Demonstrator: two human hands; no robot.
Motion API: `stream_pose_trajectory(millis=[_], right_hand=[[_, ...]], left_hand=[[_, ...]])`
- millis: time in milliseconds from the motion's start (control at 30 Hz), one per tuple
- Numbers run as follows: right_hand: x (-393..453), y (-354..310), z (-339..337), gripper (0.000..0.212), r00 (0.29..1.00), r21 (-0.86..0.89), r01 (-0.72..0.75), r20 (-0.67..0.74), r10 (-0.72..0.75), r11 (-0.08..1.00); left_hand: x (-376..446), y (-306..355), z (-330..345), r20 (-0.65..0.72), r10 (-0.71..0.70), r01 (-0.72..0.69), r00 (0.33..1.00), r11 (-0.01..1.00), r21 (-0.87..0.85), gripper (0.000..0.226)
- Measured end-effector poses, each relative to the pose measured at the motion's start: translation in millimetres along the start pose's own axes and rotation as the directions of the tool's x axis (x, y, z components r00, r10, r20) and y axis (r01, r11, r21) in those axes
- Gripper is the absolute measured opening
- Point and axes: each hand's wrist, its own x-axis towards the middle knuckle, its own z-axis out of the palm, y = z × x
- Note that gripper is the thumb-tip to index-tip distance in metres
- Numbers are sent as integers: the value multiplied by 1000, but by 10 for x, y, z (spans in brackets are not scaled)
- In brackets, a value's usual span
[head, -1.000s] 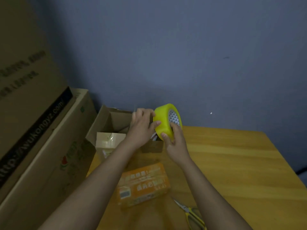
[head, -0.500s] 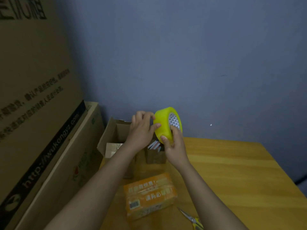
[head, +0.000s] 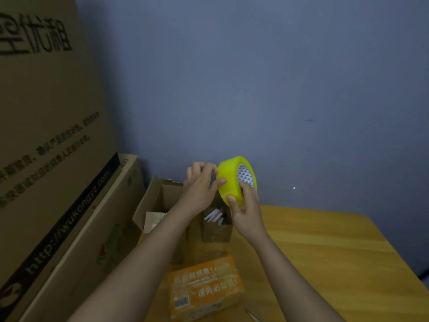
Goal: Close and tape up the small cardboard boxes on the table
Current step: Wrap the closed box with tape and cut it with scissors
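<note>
I note a glossy yellow tape roll at 12 o'clock, right hand gripping it, left hand pinching its rim, open corrugated cardboard box below holding white cards, orange wrapped box at 6 o'clock on wooden counter.

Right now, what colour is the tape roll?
Yellow tape roll, patterned white core; head view.

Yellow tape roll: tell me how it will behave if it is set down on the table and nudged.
The tape roll is a round, wide ring, so on its edge it would probably roll across the smooth wooden table. Laid flat on its side it should sit steady. It looks thick with tape, so likely stiff and fairly heavy for its size; the right hand holds it without it deforming.
</note>
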Motion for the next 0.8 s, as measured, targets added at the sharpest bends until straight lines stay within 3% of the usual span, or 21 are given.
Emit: stream_pose_trajectory(millis=[100, 267, 467, 633, 800], right_hand=[[14, -5, -21, 42, 1000, 4, -23, 10, 23, 1000], [38, 22, -102, 36, 1000, 14, -10, 5, 10, 1000], [33, -33, -163, 39, 1000, -26, 4, -30, -5, 1000], [10, -23, -202, 30, 999, 4, 22, -24, -22, 1000], [-23, -68, -186, 35, 999, -16, 39, -37, -40, 999]], left_hand=[[-9, 25, 28, -13, 4, -4, 1000, 1000, 3, 21], [27, 118, 15, -45, -2, 3, 999, 1000, 21, 35], [5, 241, 16, -31, 2, -1, 1000, 1000, 29, 24], [-47, 308, -56, -126, 17, -22, 992, 999, -42, 44], [-147, 383, -85, -179, -16, 4, 984, 998, -67, 38]])
